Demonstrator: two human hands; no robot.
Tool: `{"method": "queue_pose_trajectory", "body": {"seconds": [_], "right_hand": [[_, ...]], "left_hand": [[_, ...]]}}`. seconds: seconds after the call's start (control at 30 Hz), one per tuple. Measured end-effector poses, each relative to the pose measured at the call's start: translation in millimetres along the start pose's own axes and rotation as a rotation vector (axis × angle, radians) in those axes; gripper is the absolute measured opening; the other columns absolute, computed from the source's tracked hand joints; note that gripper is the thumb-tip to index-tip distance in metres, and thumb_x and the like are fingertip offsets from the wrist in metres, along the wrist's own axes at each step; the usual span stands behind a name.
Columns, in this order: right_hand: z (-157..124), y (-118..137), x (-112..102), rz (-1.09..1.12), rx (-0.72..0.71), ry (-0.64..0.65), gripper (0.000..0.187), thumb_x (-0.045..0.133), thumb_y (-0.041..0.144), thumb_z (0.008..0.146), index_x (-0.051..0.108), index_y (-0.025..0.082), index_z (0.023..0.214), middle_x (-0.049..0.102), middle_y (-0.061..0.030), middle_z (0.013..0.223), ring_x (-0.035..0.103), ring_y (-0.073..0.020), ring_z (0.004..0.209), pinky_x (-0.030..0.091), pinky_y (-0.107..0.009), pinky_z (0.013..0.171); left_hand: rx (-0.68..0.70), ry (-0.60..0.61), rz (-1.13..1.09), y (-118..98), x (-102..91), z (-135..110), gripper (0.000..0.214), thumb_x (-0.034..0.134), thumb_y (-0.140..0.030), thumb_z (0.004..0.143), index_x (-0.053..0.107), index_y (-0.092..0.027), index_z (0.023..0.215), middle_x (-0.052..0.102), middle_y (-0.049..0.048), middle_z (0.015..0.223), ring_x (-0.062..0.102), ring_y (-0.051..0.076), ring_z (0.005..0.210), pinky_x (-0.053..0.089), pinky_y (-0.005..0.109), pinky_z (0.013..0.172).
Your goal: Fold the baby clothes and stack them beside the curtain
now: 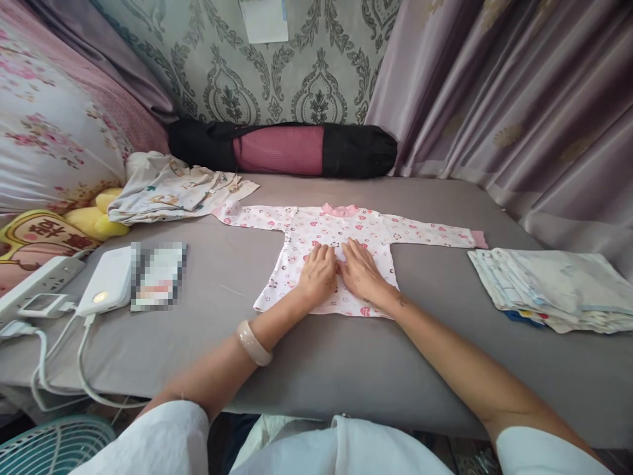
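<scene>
A child's long-sleeved shirt [341, 227], white with pink hearts and small prints, lies spread flat with its pink collar away from me. Its sleeves reach out to both sides; the pink cuff [478, 239] of the right one lies by a folded pile. My left hand [319, 269] rests on the middle of the shirt, palm down with the fingers laid forward. Close beside it, my right hand [361, 264] lies on the fabric in the same way. Neither hand grips the cloth.
Folded clothes [558, 284] are stacked at the right. Crumpled printed clothing [173, 191] touches the left sleeve. A power bank [109, 280], a blurred flat item [159, 277] and a power strip [44, 284] with cables lie left. A black-and-pink roll bag [279, 150] lies along the wall.
</scene>
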State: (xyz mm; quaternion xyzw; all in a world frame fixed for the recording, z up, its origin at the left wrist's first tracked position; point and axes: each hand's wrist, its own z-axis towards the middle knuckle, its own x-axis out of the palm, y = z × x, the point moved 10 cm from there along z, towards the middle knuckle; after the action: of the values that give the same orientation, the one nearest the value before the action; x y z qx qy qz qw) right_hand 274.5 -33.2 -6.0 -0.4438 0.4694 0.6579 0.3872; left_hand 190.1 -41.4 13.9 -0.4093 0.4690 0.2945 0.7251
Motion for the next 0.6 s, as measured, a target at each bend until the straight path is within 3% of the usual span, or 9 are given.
{"method": "queue_pose_trajectory", "body": {"seconds": [0.1, 0.23, 0.43, 0.6], "right_hand": [[-5.2, 8.1, 12.4, -0.044, 0.034, 0.065, 0.058, 0.023, 0.036, 0.099, 0.036, 0.008, 0.149, 0.026, -0.0165, 0.160, 0.019, -0.0299, 0.148, 0.015, -0.051, 0.120], [-6.9, -8.2, 10.4, -0.106, 0.111, 0.125, 0.066, 0.020, 0.045, 0.100, 0.028, 0.006, 0.153, 0.020, -0.0152, 0.161, 0.015, -0.0279, 0.149, 0.012, -0.050, 0.121], [-6.3, -61.1, -5.6, -0.166, 0.248, 0.106, 0.071, 0.013, 0.047, 0.099, 0.026, 0.002, 0.153, 0.021, -0.0145, 0.161, 0.016, -0.0252, 0.149, 0.012, -0.043, 0.122], [-5.7, -71.4, -9.4, -0.206, 0.220, 0.095, 0.071, 0.012, 0.049, 0.099, 0.026, 0.006, 0.153, 0.022, -0.0125, 0.161, 0.016, -0.0260, 0.149, 0.009, -0.049, 0.122]], "left_hand": [[-0.042, 0.093, 0.075, 26.0, 13.0, -6.0, 0.051, 0.036, -0.036, 0.098, 0.041, -0.007, 0.139, 0.039, 0.0207, 0.152, 0.029, 0.033, 0.144, 0.027, 0.047, 0.118], [-0.070, 0.144, 0.173, 50.0, 11.5, -11.8, 0.064, 0.026, -0.052, 0.099, 0.034, -0.011, 0.148, 0.029, 0.0161, 0.158, 0.022, 0.031, 0.148, 0.020, 0.046, 0.120], [-0.109, 0.174, 0.222, 87.6, 0.5, -4.5, 0.067, 0.018, -0.055, 0.099, 0.033, -0.013, 0.149, 0.028, 0.0134, 0.159, 0.021, 0.028, 0.149, 0.020, 0.044, 0.120], [-0.114, 0.240, 0.235, 102.3, 0.6, -0.2, 0.068, 0.018, -0.055, 0.099, 0.029, -0.014, 0.152, 0.023, 0.0125, 0.161, 0.015, 0.028, 0.150, 0.017, 0.046, 0.121]]}}
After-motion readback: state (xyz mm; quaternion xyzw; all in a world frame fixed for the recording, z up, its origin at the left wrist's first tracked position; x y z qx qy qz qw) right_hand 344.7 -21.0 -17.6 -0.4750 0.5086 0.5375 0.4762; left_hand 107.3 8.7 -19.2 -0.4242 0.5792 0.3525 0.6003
